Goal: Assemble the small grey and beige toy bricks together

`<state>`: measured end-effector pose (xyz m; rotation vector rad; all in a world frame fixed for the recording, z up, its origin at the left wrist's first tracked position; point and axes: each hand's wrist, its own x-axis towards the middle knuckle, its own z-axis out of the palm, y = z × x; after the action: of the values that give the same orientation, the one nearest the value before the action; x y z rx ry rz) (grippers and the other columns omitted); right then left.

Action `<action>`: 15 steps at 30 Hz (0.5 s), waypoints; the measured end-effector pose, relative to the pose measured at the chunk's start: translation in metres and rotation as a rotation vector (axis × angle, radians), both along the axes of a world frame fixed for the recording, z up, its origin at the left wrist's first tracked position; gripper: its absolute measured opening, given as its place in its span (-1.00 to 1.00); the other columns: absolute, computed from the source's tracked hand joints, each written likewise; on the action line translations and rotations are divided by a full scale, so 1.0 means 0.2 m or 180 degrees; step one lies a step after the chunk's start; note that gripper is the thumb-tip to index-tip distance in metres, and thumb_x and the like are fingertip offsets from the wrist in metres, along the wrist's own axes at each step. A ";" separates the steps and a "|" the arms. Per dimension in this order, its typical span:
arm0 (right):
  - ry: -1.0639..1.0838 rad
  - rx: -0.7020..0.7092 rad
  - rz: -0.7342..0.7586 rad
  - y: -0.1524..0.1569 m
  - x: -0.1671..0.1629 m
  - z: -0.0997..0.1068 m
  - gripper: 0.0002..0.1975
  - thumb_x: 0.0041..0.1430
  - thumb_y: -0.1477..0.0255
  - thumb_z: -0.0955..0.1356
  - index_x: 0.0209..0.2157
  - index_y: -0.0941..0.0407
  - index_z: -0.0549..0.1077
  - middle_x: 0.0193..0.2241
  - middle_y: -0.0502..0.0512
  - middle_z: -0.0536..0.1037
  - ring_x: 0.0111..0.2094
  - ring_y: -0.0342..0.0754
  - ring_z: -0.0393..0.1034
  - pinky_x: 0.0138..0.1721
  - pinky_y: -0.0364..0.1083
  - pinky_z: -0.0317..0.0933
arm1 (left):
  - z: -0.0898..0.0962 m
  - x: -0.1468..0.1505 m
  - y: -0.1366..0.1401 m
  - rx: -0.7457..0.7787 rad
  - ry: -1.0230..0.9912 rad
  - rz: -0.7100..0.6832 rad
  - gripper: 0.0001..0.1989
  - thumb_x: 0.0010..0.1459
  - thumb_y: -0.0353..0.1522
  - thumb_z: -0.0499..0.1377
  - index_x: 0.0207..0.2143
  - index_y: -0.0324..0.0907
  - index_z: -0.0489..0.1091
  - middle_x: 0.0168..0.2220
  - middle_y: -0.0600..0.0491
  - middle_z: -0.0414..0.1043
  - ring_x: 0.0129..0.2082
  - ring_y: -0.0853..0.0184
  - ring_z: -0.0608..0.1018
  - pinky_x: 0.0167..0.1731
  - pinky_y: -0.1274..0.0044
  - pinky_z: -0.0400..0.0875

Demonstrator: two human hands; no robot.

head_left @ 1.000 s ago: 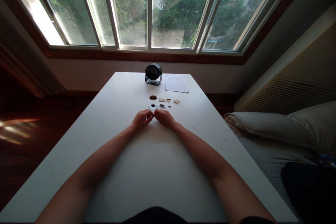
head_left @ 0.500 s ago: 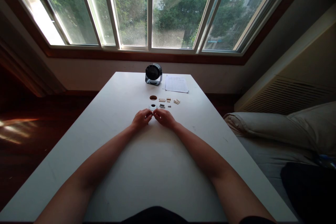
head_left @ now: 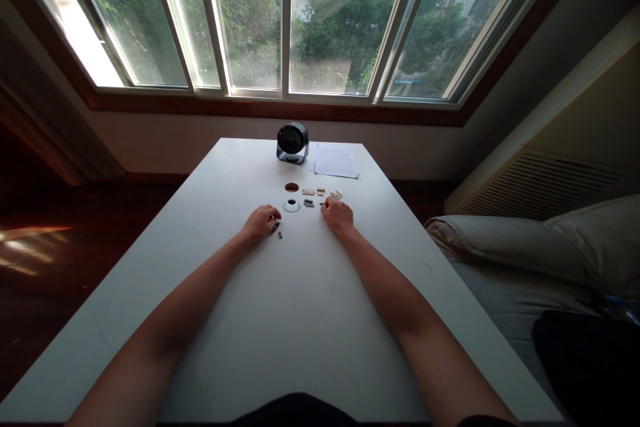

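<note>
My left hand (head_left: 261,222) rests on the white table with its fingers curled together. Whatever is between its fingertips is too small to make out. Small dark pieces (head_left: 280,235) lie just beside and below those fingers. Farther right, my right hand (head_left: 338,215) is closed, thumb and fingers pressed together at the spot of a small dark piece (head_left: 321,204), which they partly cover. Between the hands sits a round, pale ring-shaped disc (head_left: 291,209) with a dark centre. Next to it is a small group of dark pieces (head_left: 309,203).
Light-coloured small pieces lie in a larger group (head_left: 309,191), a smaller group (head_left: 321,191) and a loose pile (head_left: 337,193). A round hole (head_left: 292,187) opens in the table (head_left: 300,320). Behind stand a black round device (head_left: 293,140) and a paper sheet (head_left: 336,161).
My hands have parted from where they met in front of the disc. The right went right to the dark pieces; the left drew slightly left, uncovering small dark pieces beside it.
</note>
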<state>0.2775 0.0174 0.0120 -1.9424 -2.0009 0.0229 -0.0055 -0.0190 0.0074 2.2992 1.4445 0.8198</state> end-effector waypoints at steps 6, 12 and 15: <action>-0.0140 -0.0009 0.0013 0.00 0.01 -0.01 -0.79 0.33 0.33 0.24 -0.20 0.08 0.48 -0.20 0.21 0.55 -0.17 0.04 0.43 -0.23 -0.08 0.16 | 0.03 -0.06 0.01 -0.0109 -0.0033 -0.0414 -0.77 0.07 -0.45 0.12 -0.27 -0.09 0.54 -0.22 0.00 0.43 -0.23 0.29 0.47 -0.16 0.46 0.41; -0.0092 0.0041 0.0074 0.01 0.01 -0.02 -0.84 0.30 0.35 0.28 -0.20 0.08 0.47 -0.19 0.16 0.56 -0.17 0.02 0.43 -0.25 -0.09 0.16 | 0.04 -0.06 0.00 -0.0219 -0.0020 -0.0586 -0.73 0.05 -0.45 0.11 -0.27 -0.09 0.58 -0.22 -0.01 0.43 -0.26 0.31 0.47 -0.17 0.47 0.42; -0.0004 0.0091 0.0138 0.01 0.00 -0.02 -0.86 0.30 0.35 0.29 -0.21 0.07 0.47 -0.20 0.13 0.56 -0.18 0.01 0.43 -0.25 -0.09 0.15 | 0.05 -0.06 0.00 -0.0211 -0.0043 -0.0641 -0.75 0.05 -0.43 0.14 -0.27 -0.07 0.58 -0.23 -0.01 0.43 -0.25 0.30 0.48 -0.15 0.47 0.42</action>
<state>0.2784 0.0202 0.0081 -1.8820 -2.0327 0.0041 -0.0176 -0.0194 0.0174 2.3366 1.1913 0.7162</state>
